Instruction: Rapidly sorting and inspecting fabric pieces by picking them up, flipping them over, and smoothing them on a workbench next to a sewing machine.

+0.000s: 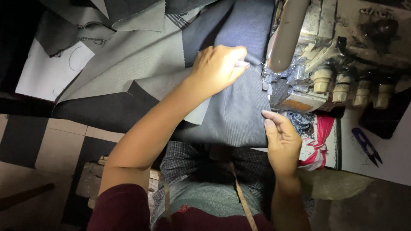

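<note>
Both forearms reach forward: left hand (218,67) presses flat, seemingly pinching the dark grey fabric (239,111) beside the sewing machine (325,55); right hand (280,141) grips its near edge. Blue snips (367,146) lie right.

This is a sewing workshop. A worn, grimy overlock sewing machine (325,55) with a row of thread knobs stands on the counter (376,167). Cut pieces of grey and dark fabric (128,64) spread beside it, and small thread snips (367,146) lie near the machine.
</note>
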